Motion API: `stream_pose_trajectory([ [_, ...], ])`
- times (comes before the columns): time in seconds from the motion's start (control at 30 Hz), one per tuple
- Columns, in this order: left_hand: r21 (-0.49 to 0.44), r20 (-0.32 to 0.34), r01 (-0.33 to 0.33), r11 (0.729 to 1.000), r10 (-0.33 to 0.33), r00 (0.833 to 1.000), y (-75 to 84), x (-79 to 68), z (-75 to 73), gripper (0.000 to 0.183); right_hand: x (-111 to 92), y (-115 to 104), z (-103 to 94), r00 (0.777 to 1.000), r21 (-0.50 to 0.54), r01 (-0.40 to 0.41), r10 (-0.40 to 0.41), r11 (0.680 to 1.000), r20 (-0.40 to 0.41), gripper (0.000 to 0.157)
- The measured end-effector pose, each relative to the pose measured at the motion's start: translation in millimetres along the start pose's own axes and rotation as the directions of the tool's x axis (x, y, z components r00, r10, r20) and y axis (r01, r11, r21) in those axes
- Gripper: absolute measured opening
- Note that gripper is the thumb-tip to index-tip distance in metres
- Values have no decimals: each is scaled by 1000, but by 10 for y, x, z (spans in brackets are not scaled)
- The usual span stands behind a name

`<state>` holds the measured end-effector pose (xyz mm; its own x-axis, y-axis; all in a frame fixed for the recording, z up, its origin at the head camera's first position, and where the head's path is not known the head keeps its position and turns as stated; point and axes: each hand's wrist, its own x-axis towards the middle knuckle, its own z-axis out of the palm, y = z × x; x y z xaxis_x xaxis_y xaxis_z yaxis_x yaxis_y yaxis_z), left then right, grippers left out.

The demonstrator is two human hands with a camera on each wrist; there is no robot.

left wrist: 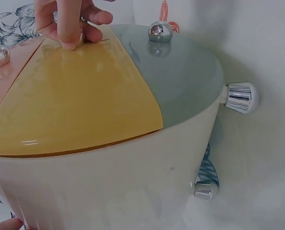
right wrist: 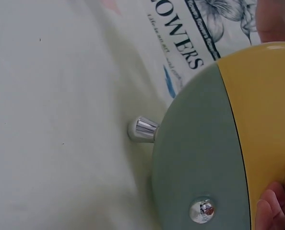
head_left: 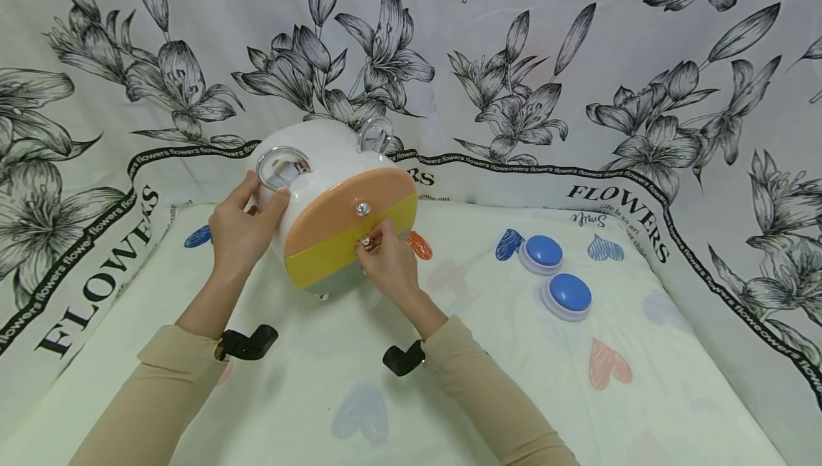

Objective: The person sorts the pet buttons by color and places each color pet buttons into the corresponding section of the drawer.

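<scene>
A white rounded drawer box (head_left: 327,145) stands tilted on the table in the head view, its flat front in orange, yellow and green bands. My left hand (head_left: 247,227) grips its left side, thumb near a chrome ring (head_left: 282,167). With thumb and fingers my right hand (head_left: 390,262) pinches the silver knob (head_left: 367,241) of the yellow drawer (left wrist: 89,105). That drawer's front lies about level with its neighbours. The orange drawer (head_left: 334,213) and green drawer (right wrist: 195,134) have silver knobs too. Chrome feet (left wrist: 242,97) stick out from the box's underside in the left wrist view.
Two blue dome-topped discs with pale bases, one farther back (head_left: 544,250) and one nearer (head_left: 569,292), sit right of the box. A heart-printed cloth (head_left: 514,394) covers the table. Behind it hangs a flower-printed curtain (head_left: 462,123).
</scene>
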<state>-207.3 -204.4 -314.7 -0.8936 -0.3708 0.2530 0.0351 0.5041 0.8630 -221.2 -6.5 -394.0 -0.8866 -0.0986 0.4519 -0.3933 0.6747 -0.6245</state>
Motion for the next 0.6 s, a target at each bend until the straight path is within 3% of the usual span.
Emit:
stream_pose_trajectory([
  [0.3,-6,9,7,1000,-7,1000,-14,4,-5,63,23,-20,-17,1000,-25,-3,4,1000,23,24],
  [0.6,-16,7,8,1000,-8,1000,-5,7,-4,63,11,2,-29,998,17,-21,20,1000,53,25],
])
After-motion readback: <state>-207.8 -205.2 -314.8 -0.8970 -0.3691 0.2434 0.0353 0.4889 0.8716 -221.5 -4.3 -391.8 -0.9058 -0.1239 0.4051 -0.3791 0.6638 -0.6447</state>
